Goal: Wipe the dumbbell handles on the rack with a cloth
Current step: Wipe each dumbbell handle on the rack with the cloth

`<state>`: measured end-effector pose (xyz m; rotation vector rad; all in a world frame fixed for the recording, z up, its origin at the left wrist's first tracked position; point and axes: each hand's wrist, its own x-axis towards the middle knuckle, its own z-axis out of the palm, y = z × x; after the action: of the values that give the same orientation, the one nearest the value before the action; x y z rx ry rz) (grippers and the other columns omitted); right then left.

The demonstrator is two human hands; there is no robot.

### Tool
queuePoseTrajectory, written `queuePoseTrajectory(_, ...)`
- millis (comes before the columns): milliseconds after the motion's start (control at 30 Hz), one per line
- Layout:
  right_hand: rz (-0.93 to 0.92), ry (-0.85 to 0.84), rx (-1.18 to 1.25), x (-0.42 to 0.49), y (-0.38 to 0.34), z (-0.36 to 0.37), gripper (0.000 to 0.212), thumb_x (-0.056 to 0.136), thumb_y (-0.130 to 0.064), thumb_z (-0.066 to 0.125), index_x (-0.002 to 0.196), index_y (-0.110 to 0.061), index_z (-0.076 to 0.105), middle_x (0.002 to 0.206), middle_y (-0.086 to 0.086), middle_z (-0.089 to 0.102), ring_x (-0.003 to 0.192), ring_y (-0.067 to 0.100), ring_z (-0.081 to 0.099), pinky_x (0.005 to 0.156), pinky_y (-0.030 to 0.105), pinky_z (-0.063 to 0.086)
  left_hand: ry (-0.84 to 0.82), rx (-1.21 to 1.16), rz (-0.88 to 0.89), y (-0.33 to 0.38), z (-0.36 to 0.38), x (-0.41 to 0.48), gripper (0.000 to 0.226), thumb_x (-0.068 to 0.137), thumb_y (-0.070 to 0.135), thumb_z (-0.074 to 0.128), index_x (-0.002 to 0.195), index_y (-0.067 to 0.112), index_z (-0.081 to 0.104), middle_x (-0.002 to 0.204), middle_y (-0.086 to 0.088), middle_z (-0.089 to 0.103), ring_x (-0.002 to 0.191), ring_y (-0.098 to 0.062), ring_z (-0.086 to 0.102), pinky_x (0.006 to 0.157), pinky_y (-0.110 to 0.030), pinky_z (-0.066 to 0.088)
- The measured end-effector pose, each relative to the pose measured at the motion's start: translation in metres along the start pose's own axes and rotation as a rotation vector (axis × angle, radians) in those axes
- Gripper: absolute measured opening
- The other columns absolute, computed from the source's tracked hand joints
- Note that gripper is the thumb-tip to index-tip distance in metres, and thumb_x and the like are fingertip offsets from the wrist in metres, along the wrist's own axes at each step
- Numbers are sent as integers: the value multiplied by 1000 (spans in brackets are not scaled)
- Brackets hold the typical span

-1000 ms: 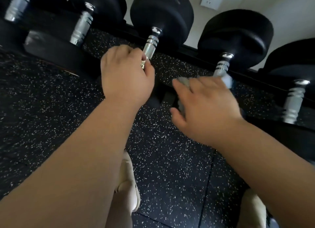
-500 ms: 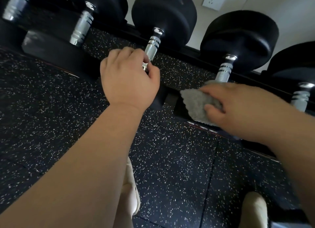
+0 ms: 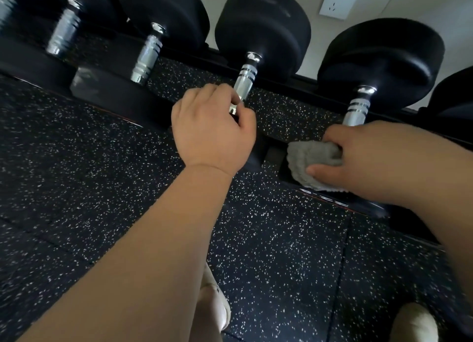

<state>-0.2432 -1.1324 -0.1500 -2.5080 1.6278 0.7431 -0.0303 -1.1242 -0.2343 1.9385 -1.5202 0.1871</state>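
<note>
"On the rack, at the near end of that right-hand dumbbell handle, why is the cloth bunched up?"
"So it can wrap the bar, I'd guess. The right hand pinches it, thumb under, fingers curled over."
"And the left hand?"
"Its fingers are clamped round the neighbouring handle, probably to brace the lean, above the speckled floor."
</note>
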Motion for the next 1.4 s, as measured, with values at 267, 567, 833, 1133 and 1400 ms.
queuePoseTrajectory(267,-4,285,174,36,-46,5,21,104,-44,52,94,-26,51,90,1,53,90,30,60,68,36,46,-139,-35,69,-5,-4,6,26,92,39,50,96,22,70,91,7,68,93,-22,60,85,-39,43)
queuePoseTrajectory(567,8,448,927,19,-120,49,67,103,-50,25,164,-22,18,170,3,21,155,17,23,118,10,17,-290,-437,-135,-65,-12,31,19,96,39,55,102,31,71,104,17,69,90,-11,61,86,-36,51)
queuePoseTrajectory(833,59,630,1349,50,-150,76,64,107,-53,26,164,-28,9,168,0,15,151,28,31,116,53,40,-388,-708,-234,-69,-8,31,33,98,38,46,111,25,73,103,13,74,100,2,63,83,-8,41)
queuePoseTrajectory(1133,0,682,1074,59,-141,40,47,109,-43,28,152,-26,37,142,-4,53,131,15,49,112,43,42,-405,-770,-308,-68,-7,31,27,94,36,50,104,27,73,98,10,75,96,-6,68,87,-25,54)
queuePoseTrajectory(1400,233,635,1444,58,-147,56,42,106,-57,25,139,-36,41,125,-5,61,116,15,59,97,37,49,-492,-671,-321,-66,-13,35,36,83,56,47,96,35,73,96,6,74,95,-22,69,91,-49,56)
